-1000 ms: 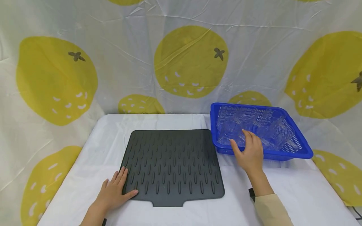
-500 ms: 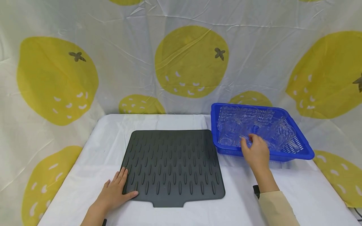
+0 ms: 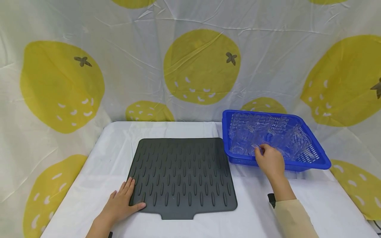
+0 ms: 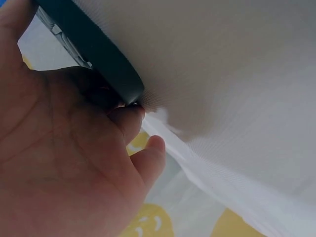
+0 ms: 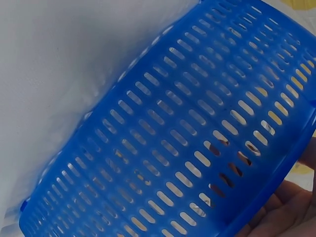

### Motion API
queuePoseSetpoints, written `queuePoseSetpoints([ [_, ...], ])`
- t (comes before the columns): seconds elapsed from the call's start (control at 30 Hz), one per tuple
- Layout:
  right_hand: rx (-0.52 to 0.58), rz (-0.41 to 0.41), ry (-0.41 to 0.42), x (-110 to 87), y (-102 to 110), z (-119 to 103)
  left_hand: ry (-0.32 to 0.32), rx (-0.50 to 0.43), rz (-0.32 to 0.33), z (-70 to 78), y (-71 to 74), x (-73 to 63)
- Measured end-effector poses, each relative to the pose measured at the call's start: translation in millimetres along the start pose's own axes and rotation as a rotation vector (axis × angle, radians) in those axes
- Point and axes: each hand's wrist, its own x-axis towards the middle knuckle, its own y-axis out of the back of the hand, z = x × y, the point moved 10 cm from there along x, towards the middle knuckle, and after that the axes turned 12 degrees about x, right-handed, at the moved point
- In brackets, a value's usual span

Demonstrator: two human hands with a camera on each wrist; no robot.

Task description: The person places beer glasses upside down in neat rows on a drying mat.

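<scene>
While a beige sleeve (image 3: 293, 218) shows at the near right, the person's left hand (image 3: 117, 203) rests on the near left part of a dark grey, flat, rubbery-looking mat with raised oval ridges (image 3: 181, 175), fingers straight, thumb on top, nothing gripped. Mat lies flat on a white cloth-covered table (image 3: 321, 201), tab toward the person. Further right, the right hand (image 3: 271, 162) is over the near rim of a blue rectangular plastic basket with slotted walls (image 3: 312, 164), thumb and forefinger curled close together at the contents; can't tell whether they pinch a piece, since clear material barely shows and the right wrist view has the fingertips mostly hidden behind the slotted wall. Basket sits just beside the mat's far right corner; touching or not, can't tell. Inside: several clear glass-like vessels (image 3: 242, 132), crowded together, exact count unclear. Progress, as a judgement: early. Mat is laid out and steadied, all vessels that show are in the basket, so handling them looks to be what's left. Behind everything hangs a whitish curtain printed with big yellow lemons (image 3: 202, 66).
</scene>
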Motion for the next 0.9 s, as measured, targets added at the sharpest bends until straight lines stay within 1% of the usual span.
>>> queuePoseSetpoints([
  [0.27,-0.026,-0.177,-0.094,4.8,-15,9,-0.002,0.014,-0.001,-0.8,-1.4,-0.8],
  [0.5,0.0,-0.288,-0.092,8.2,-25,11,-0.002,0.009,0.0,-0.3,-1.3,-1.0],
  [0.7,0.022,-0.35,-0.093,11.1,-30,11,0.0,0.01,0.006,-0.7,-0.6,-1.1],
  [0.9,0.037,-0.356,-0.096,12.4,-32,12,0.008,0.009,-0.002,-1.4,-0.5,-0.9],
])
